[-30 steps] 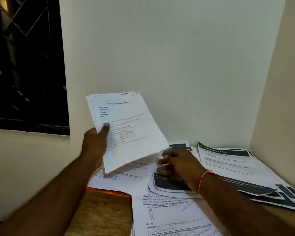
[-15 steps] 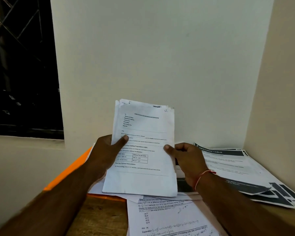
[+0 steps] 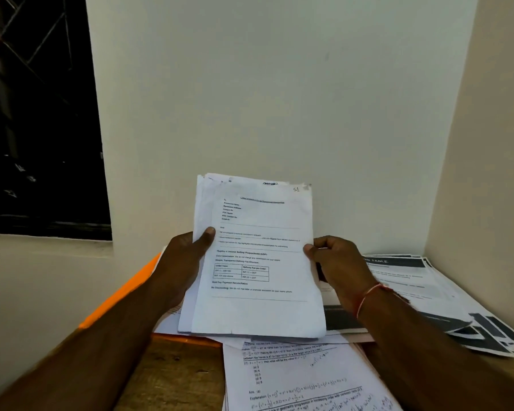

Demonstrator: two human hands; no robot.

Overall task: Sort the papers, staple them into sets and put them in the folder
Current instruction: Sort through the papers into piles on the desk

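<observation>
Desk point(image 3: 172, 378) beneath papers point(image 3: 260, 311) between fingers point(image 3: 209, 233)

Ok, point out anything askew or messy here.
The stack of papers held by the left hand and right hand is uneven: sheets stick out along its left and top edges, and its top right corner looks frayed. The dark-banded sheets at right lie fanned out.

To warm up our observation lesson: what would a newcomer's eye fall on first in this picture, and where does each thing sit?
First comes the sheaf of printed papers, held upright at the centre and gripped at its side edges by the left hand and the right hand. Next come the orange folder peeking out at the left, and the dark-banded sheets fanned out at the right.
</observation>
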